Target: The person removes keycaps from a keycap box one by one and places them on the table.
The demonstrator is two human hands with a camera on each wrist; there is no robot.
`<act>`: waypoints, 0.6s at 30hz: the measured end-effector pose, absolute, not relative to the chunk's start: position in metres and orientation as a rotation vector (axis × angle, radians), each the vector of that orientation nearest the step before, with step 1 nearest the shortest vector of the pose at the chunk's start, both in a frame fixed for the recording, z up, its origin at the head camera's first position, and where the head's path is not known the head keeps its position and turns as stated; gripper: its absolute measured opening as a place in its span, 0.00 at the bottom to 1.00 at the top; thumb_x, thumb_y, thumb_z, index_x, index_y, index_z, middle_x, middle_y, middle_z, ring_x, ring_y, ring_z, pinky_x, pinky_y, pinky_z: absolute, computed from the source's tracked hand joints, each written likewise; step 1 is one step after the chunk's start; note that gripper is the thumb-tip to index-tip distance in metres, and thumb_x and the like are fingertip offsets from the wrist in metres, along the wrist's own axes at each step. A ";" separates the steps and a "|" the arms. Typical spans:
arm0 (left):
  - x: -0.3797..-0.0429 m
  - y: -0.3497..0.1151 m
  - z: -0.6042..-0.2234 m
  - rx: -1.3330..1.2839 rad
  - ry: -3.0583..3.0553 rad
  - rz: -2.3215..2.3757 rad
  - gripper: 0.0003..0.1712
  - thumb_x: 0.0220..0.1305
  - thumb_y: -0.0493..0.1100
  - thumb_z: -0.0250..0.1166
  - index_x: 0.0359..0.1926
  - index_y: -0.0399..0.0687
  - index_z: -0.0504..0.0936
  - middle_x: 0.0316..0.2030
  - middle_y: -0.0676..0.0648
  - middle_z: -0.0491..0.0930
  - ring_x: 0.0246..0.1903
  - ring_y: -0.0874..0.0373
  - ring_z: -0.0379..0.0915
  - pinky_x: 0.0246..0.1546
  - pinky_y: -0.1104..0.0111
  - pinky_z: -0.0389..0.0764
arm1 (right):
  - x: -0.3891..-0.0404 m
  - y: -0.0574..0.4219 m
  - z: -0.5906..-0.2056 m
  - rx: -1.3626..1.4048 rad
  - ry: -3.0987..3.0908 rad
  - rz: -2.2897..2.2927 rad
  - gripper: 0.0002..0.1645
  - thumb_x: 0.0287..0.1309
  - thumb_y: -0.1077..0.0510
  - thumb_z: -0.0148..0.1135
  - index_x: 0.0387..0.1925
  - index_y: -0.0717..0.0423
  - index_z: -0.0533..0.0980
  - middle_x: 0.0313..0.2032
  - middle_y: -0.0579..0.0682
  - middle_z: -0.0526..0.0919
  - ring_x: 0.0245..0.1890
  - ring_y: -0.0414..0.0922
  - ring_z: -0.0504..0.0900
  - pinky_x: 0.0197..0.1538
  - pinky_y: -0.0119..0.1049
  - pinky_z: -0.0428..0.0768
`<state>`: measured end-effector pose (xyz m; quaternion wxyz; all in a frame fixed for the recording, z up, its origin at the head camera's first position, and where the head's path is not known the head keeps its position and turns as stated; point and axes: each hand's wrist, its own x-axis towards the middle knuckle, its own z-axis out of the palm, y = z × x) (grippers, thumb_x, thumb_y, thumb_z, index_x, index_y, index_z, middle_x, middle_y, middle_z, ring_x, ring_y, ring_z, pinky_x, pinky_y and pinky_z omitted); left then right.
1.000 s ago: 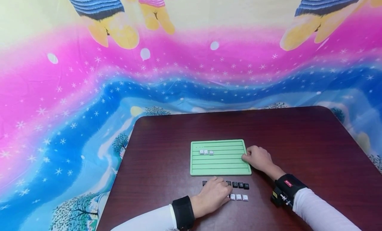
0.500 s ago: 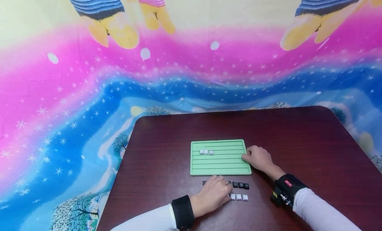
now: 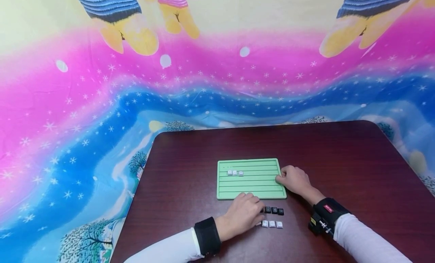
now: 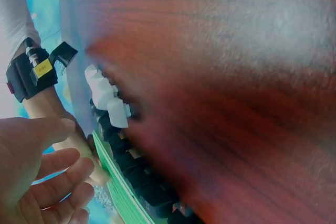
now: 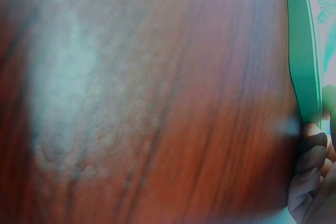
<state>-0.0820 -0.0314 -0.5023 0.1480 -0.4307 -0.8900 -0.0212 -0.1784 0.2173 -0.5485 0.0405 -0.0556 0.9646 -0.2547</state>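
My right hand (image 3: 296,180) grips the right edge of a green grooved board (image 3: 251,185), thumb on top and fingers curled at the side. In the right wrist view, curled fingers (image 5: 307,174) meet the board's edge (image 5: 304,51). Over the keycap rows in front of the board hovers my left hand (image 3: 242,214). The left wrist view shows that hand (image 4: 44,171) with fingers loosely bent, a gap between thumb and index, and no keycap in it. Beneath it run white keycaps (image 3: 272,224) and black keycaps (image 3: 274,210), partly hidden in the head view.
Three white keycaps (image 3: 235,173) sit on the board's upper left. Everything stands on a dark red-brown table (image 3: 183,172). A printed cloth (image 3: 217,78) hangs behind the table.
My left hand has lifted slightly and moved away from me, towards the board, off the keycap rows. The right hand and the board have stayed put.
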 end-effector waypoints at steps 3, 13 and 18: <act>-0.086 -0.031 -0.499 -1.224 -2.567 -0.067 0.12 0.61 0.60 0.70 0.35 0.61 0.84 0.31 0.61 0.82 0.32 0.67 0.73 0.30 0.76 0.64 | -0.178 0.217 -0.547 -0.163 2.946 -0.778 0.25 0.56 0.52 0.62 0.11 0.47 0.59 0.13 0.40 0.55 0.15 0.40 0.53 0.22 0.32 0.50; -0.101 -0.030 -0.489 -1.179 -2.569 -0.046 0.11 0.62 0.59 0.69 0.38 0.60 0.85 0.35 0.60 0.84 0.35 0.65 0.77 0.32 0.74 0.68 | -0.178 0.216 -0.543 -0.166 2.935 -0.777 0.25 0.55 0.52 0.61 0.11 0.47 0.59 0.12 0.40 0.55 0.14 0.40 0.53 0.22 0.32 0.50; -0.110 -0.029 -0.485 -1.139 -2.604 -0.040 0.12 0.63 0.59 0.68 0.40 0.60 0.86 0.36 0.59 0.84 0.38 0.64 0.78 0.35 0.71 0.71 | -0.178 0.216 -0.544 -0.185 2.950 -0.784 0.25 0.54 0.53 0.61 0.11 0.46 0.58 0.12 0.40 0.55 0.15 0.39 0.52 0.22 0.32 0.50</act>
